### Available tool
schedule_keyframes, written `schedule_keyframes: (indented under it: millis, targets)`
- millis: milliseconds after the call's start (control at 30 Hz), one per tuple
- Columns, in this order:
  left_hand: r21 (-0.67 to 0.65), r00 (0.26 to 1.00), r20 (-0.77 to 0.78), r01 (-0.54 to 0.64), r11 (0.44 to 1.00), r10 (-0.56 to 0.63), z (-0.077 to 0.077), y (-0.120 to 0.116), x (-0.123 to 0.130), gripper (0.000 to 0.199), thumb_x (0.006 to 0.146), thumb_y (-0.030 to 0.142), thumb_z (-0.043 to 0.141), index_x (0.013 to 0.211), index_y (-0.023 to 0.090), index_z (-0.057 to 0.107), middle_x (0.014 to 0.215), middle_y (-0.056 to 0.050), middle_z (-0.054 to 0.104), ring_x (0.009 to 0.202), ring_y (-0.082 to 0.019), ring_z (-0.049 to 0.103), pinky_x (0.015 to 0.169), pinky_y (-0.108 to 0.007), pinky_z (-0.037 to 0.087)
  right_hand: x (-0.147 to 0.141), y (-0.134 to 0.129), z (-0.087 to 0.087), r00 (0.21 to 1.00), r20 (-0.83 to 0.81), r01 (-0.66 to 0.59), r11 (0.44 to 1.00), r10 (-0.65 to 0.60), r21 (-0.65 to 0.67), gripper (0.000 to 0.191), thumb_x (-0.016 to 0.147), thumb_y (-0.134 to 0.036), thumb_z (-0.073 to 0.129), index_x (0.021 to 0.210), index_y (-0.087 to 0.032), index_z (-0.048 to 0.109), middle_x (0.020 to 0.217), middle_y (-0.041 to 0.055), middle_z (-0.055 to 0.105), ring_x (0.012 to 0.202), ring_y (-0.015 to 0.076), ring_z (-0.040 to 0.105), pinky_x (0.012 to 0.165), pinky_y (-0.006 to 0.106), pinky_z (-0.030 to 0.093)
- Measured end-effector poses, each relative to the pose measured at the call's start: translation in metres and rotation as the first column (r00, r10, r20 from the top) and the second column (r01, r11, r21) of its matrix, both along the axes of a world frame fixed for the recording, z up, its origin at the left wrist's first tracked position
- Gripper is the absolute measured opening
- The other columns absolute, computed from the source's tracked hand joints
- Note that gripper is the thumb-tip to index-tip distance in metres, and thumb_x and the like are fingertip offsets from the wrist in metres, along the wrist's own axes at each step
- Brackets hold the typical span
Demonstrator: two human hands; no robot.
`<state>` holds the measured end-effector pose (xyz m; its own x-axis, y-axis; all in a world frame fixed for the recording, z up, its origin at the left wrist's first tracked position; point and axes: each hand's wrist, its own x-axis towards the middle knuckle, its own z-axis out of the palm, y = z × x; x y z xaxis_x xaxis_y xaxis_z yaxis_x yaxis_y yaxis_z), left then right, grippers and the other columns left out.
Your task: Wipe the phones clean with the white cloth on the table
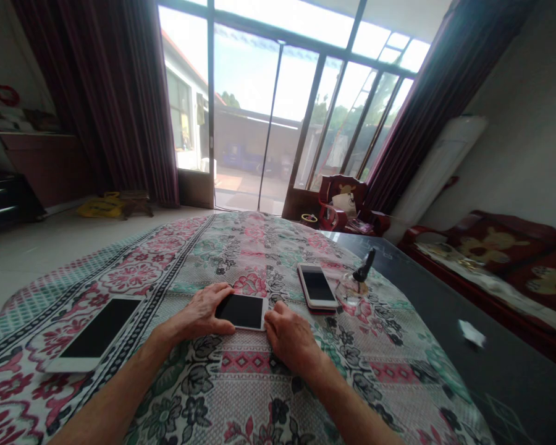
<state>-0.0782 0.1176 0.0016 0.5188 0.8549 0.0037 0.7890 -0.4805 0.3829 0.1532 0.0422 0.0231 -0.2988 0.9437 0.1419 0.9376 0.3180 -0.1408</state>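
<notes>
A white smartphone [243, 311] with a dark screen lies sideways on the patterned cloth [254, 402]. My left hand [204, 312] grips its left end, thumb along the near edge and fingers at the far edge. Curled fingers of my right hand [290, 334] touch the phone's right end; whether they pinch anything is hidden. To the left lies a white tablet [97, 337], its screen dark. Beyond my right hand is another white phone [319, 286], which seems to rest on a reddish case or a second device. Close beside it stands a clear glass container [351, 289] with a black top.
The cloth lies over a dark table [445, 296], whose bare right part carries a crumpled white paper [472, 334]. A red wooden chair [343, 198] and a long wooden sofa [500, 253] stand beyond it. Glass doors [259, 123] are ahead, and a yellow bag [101, 206] lies on the floor.
</notes>
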Motion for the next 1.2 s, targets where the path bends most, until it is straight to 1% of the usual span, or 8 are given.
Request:
schedule_keyframes:
  millis: [100, 333, 433, 667, 833, 933, 1100, 1200]
  targets:
    - [-0.001, 1.000, -0.009, -0.003, 1.000, 0.003, 0.000, 0.000, 0.000, 0.084, 0.064, 0.053, 0.067, 0.136, 0.017, 0.042, 0.147, -0.013, 0.036, 0.136, -0.030, 0.029, 0.110, -0.040, 0.024, 0.001, 0.002, -0.002, 1.000, -0.002, 0.014, 1.000, -0.014, 0.009, 0.021, 0.094, -0.026, 0.042, 0.085, -0.019, 0.060, 0.094, 0.0041, 0.058, 0.074, 0.0125, 0.057, 0.061, 0.023, 0.035]
    - [0.004, 1.000, -0.026, -0.014, 1.000, 0.014, -0.002, 0.001, -0.001, 0.084, 0.065, 0.054, 0.067, 0.136, 0.018, 0.043, 0.147, -0.012, 0.035, 0.136, -0.030, 0.029, 0.111, -0.039, 0.025, -0.001, 0.021, -0.007, 0.996, -0.031, 0.084, 0.996, -0.083, 0.039, 0.022, 0.096, -0.027, 0.039, 0.092, -0.020, 0.059, 0.097, 0.0042, 0.058, 0.080, 0.0132, 0.058, 0.065, 0.023, 0.037]
    - [0.008, 0.999, -0.034, -0.010, 1.000, 0.011, -0.003, 0.001, -0.001, 0.084, 0.065, 0.054, 0.067, 0.136, 0.016, 0.043, 0.148, -0.013, 0.035, 0.136, -0.031, 0.029, 0.111, -0.040, 0.024, -0.002, 0.019, -0.006, 0.997, -0.015, 0.073, 0.995, -0.072, 0.061, 0.020, 0.095, -0.026, 0.040, 0.090, -0.020, 0.059, 0.096, 0.0039, 0.058, 0.078, 0.0133, 0.059, 0.062, 0.023, 0.036]
    - [0.003, 0.999, -0.021, -0.032, 0.999, 0.032, -0.005, 0.002, -0.001, 0.083, 0.064, 0.053, 0.067, 0.137, 0.022, 0.041, 0.148, -0.010, 0.035, 0.137, -0.030, 0.028, 0.111, -0.040, 0.025, 0.000, 0.006, -0.005, 1.000, 0.018, -0.016, 0.997, 0.014, 0.070, 0.022, 0.094, -0.026, 0.042, 0.084, -0.020, 0.060, 0.093, 0.0033, 0.059, 0.071, 0.0125, 0.058, 0.058, 0.024, 0.034]
    - [-0.014, 0.999, -0.025, -0.033, 0.999, 0.033, 0.002, -0.002, 0.001, 0.080, 0.066, 0.050, 0.065, 0.137, 0.021, 0.042, 0.148, -0.010, 0.036, 0.136, -0.030, 0.030, 0.111, -0.039, 0.025, -0.001, 0.016, -0.004, 0.999, 0.002, 0.042, 0.997, -0.042, 0.065, 0.024, 0.095, -0.028, 0.039, 0.086, -0.020, 0.060, 0.093, 0.0034, 0.060, 0.074, 0.0129, 0.059, 0.060, 0.024, 0.034]
    - [-0.018, 0.999, -0.028, -0.034, 0.999, 0.033, 0.002, -0.001, 0.001, 0.082, 0.066, 0.052, 0.066, 0.137, 0.018, 0.042, 0.148, -0.011, 0.035, 0.137, -0.031, 0.028, 0.111, -0.039, 0.024, -0.003, 0.021, -0.003, 0.998, 0.002, 0.060, 0.996, -0.060, 0.062, 0.023, 0.095, -0.027, 0.040, 0.088, -0.020, 0.060, 0.095, 0.0039, 0.060, 0.076, 0.0134, 0.059, 0.060, 0.023, 0.034]
    - [-0.001, 0.999, -0.023, -0.023, 1.000, 0.023, -0.007, 0.003, -0.002, 0.083, 0.065, 0.053, 0.066, 0.137, 0.020, 0.041, 0.149, -0.011, 0.034, 0.137, -0.030, 0.027, 0.112, -0.040, 0.023, -0.002, 0.012, 0.002, 0.999, 0.040, -0.021, 0.998, 0.019, 0.057, 0.021, 0.094, -0.026, 0.041, 0.086, -0.020, 0.060, 0.093, 0.0041, 0.060, 0.073, 0.0131, 0.058, 0.058, 0.024, 0.033]
    - [-0.006, 1.000, -0.021, -0.021, 1.000, 0.020, -0.008, 0.003, -0.003, 0.084, 0.065, 0.053, 0.067, 0.137, 0.021, 0.040, 0.149, -0.010, 0.034, 0.137, -0.030, 0.027, 0.111, -0.040, 0.024, 0.000, 0.004, 0.005, 0.996, 0.055, -0.073, 0.997, 0.071, 0.039, 0.021, 0.093, -0.026, 0.043, 0.084, -0.020, 0.060, 0.092, 0.0037, 0.059, 0.071, 0.0126, 0.057, 0.057, 0.024, 0.031]
